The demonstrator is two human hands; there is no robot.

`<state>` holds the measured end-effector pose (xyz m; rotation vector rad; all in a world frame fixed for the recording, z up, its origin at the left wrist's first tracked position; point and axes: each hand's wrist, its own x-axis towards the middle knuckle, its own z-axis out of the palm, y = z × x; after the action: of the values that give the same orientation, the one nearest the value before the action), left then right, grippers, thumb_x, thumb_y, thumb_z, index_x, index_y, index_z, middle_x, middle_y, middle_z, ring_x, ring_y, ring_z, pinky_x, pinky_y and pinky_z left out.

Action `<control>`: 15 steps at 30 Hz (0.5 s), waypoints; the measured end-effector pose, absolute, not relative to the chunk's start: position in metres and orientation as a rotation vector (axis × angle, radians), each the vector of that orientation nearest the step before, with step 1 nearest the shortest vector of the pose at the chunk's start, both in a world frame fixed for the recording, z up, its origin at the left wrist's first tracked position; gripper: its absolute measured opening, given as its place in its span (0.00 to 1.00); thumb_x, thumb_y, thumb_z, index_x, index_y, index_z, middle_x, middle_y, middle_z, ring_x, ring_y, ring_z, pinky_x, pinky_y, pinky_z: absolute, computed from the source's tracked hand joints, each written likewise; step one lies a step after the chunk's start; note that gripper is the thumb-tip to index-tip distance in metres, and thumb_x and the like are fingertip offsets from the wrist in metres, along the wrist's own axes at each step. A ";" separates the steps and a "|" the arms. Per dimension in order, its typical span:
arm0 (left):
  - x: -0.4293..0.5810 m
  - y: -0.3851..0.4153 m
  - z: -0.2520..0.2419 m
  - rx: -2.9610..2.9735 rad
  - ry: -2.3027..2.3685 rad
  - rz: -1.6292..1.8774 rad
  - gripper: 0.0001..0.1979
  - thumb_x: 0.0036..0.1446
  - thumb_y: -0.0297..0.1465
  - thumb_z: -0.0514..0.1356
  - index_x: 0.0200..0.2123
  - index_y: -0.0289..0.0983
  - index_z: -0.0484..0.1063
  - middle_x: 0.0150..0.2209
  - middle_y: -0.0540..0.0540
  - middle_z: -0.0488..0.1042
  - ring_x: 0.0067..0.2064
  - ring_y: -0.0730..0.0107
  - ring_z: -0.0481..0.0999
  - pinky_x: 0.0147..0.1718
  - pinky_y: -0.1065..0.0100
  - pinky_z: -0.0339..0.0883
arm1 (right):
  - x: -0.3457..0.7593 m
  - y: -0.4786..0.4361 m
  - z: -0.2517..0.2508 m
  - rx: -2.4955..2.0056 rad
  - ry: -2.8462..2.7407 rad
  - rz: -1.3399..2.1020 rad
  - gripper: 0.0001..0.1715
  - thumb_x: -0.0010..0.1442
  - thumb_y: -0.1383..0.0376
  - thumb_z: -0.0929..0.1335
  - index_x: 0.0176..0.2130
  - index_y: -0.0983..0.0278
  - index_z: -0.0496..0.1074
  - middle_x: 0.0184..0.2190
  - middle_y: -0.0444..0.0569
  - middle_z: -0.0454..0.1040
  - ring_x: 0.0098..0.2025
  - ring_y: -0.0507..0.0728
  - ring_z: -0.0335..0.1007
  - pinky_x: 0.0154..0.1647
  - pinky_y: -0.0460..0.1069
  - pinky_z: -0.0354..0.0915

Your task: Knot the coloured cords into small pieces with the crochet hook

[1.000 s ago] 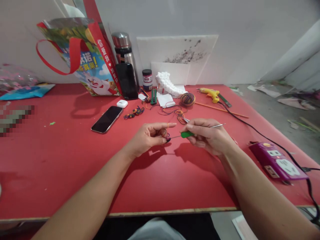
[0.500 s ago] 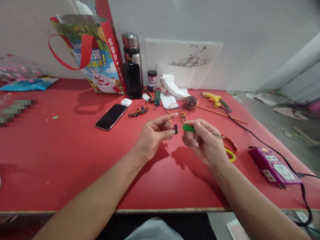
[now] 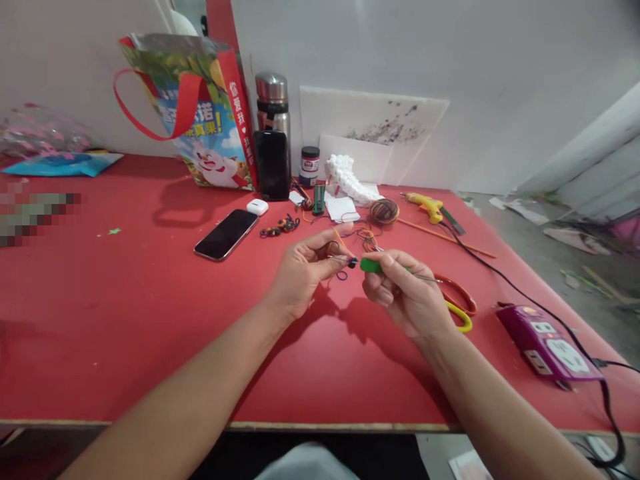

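Note:
Between the thumb and fingers of my left hand (image 3: 313, 270) is a small dark crochet piece (image 3: 353, 261). An orange strand of yarn (image 3: 341, 241) runs over that hand's raised index finger, and a dark loop hangs below. My right hand (image 3: 407, 283) pinches a crochet hook (image 3: 370, 265) by its green grip, its metal shaft sticking out behind the fingers. The hook's front end points at the piece; whether it is inside a stitch is too small to tell. Behind the hands, loose yarn leads toward a multicoloured yarn ball (image 3: 384, 211).
Scissors (image 3: 463, 320) with red and yellow handles lie beside my right hand. A purple power strip (image 3: 550, 343) and a yellow glue gun (image 3: 425, 205) are at the right. Phone (image 3: 227, 235), earbud case (image 3: 257, 207), bag (image 3: 220, 133) and steel flask (image 3: 273, 100) stand left and back.
The view has shifted slightly. My right hand has brought the hook a little closer to the crochet piece, and the piece has tilted in my left fingers.

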<state>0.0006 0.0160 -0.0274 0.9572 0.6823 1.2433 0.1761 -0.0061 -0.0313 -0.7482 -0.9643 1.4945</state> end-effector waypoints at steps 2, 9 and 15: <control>0.001 0.015 -0.027 0.995 0.672 1.279 0.23 0.48 0.26 0.74 0.50 0.42 0.87 0.29 0.51 0.77 0.31 0.77 0.71 0.34 0.71 0.66 | 0.176 -0.009 -0.030 -0.741 -0.997 1.482 0.16 0.53 0.53 0.82 0.34 0.61 0.86 0.20 0.44 0.74 0.18 0.46 0.58 0.20 0.46 0.57; 0.008 0.007 -0.023 0.950 0.678 1.302 0.25 0.49 0.23 0.73 0.52 0.43 0.86 0.31 0.53 0.74 0.33 0.78 0.71 0.35 0.73 0.67 | 0.172 -0.009 -0.029 -0.729 -0.954 1.336 0.14 0.57 0.53 0.80 0.37 0.60 0.85 0.22 0.42 0.74 0.19 0.46 0.57 0.21 0.46 0.58; 0.007 0.010 -0.026 0.966 0.713 1.306 0.27 0.50 0.23 0.73 0.55 0.42 0.84 0.34 0.51 0.77 0.37 0.76 0.73 0.39 0.72 0.70 | 0.170 -0.007 -0.033 -0.789 -0.939 1.330 0.14 0.59 0.53 0.78 0.39 0.60 0.82 0.25 0.42 0.73 0.20 0.47 0.57 0.22 0.46 0.59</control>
<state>0.0068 0.0100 -0.0264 0.9658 0.7132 1.3063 0.1703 -0.0066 -0.0334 -0.7889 -0.9388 1.3300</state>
